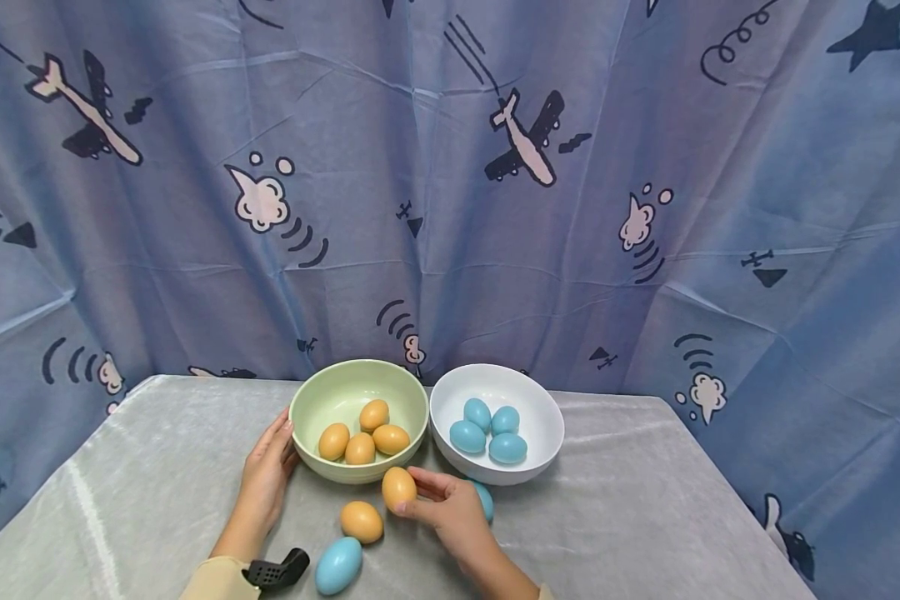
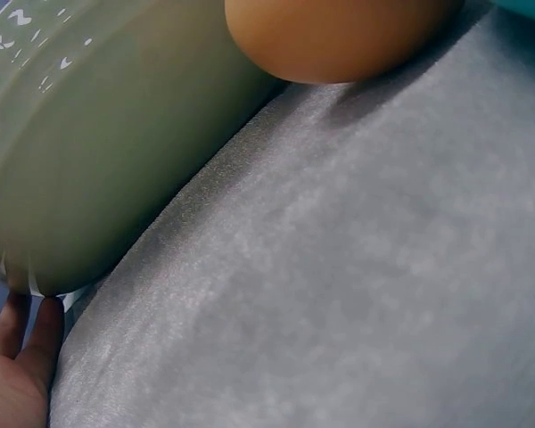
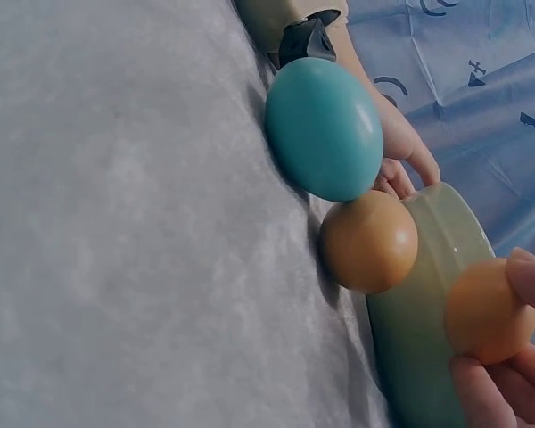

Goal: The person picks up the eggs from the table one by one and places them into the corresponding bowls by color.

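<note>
My right hand point(image 1: 457, 512) pinches an orange egg point(image 1: 399, 489) between thumb and fingers, just in front of the green bowl point(image 1: 322, 467). Several orange eggs lie inside that bowl. On its left side my left hand point(image 1: 267, 475) rests against the wall; in the left wrist view its fingers point(image 2: 43, 343) reach straight to the bowl. Another orange egg point(image 1: 362, 522) lies on the table, and a blue egg point(image 1: 339, 566) is close in front of it. Partly hidden behind my right hand is one more blue egg point(image 1: 484, 502).
A white bowl point(image 1: 543, 433) with several blue eggs stands right beside the green one. Grey cloth point(image 1: 630, 517) covers the table. Behind it hangs a blue patterned curtain point(image 1: 450, 208). A black strap point(image 1: 277, 572) is on my left wrist.
</note>
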Available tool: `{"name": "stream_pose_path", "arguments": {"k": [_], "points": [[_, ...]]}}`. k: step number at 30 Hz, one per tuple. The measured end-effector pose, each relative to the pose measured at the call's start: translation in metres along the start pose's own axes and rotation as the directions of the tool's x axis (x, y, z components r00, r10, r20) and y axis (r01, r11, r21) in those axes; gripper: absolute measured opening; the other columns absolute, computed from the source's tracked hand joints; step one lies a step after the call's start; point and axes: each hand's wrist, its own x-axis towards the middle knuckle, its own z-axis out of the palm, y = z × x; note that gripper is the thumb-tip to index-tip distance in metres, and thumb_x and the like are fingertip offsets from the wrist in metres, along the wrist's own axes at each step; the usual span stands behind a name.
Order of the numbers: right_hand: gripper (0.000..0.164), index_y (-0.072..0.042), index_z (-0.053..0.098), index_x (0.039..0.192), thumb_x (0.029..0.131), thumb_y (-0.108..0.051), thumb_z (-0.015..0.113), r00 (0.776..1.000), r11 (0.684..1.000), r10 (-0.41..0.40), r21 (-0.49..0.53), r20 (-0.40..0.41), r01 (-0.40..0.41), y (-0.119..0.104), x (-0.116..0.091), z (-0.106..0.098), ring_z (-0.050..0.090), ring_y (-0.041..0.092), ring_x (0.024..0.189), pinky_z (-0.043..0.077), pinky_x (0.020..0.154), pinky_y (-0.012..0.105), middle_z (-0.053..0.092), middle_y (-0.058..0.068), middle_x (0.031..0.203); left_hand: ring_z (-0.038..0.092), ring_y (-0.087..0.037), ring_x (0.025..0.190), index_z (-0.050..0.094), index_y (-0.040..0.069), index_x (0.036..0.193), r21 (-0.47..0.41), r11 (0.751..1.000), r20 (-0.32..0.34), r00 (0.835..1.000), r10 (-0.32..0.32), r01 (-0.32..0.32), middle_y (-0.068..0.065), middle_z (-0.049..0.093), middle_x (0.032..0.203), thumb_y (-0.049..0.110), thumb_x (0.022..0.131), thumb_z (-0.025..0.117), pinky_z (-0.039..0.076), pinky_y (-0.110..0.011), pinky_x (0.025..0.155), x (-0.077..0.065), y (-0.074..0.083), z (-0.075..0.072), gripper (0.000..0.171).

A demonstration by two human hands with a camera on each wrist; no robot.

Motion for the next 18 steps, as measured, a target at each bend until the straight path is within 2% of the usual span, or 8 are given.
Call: {"name": "stream_pose_path", "arguments": {"k": [6,18], "points": [[0.055,0.004,0.065,0.127,0.077,-0.009,0.083,1.000,1.000,0.006,0.006,-0.005,-0.006,-0.0007,0.0003,-0.0008,0.063,0.030,0.122,0.056,0.096,0.032,0.068,0.019,0.127,0.026,-0.023,0.152,0.021,0.014,0.159,-0.002,1.000,-0.003,1.000,-0.003,0.003,-0.003,0.023,0.166,0.046,0.105,0.041,0.024,-0.037,0.126,0.0002,-0.0003,-0.0005,0.066],[0.054,0.004,0.065,0.127,0.077,-0.007,0.083,1.000,1.000,-0.007,0.025,-0.010,0.007,-0.0026,-0.0007,-0.0021,0.065,0.030,0.120,0.056,0.096,0.034,0.068,0.019,0.126,0.025,-0.024,0.152,0.020,0.013,0.159,-0.011,1.000,-0.002,1.000,0.001,-0.001,-0.004,0.022,0.166,0.045,0.106,0.042,0.024,-0.038,0.126,0.0003,-0.0011,-0.0005,0.066]]}}
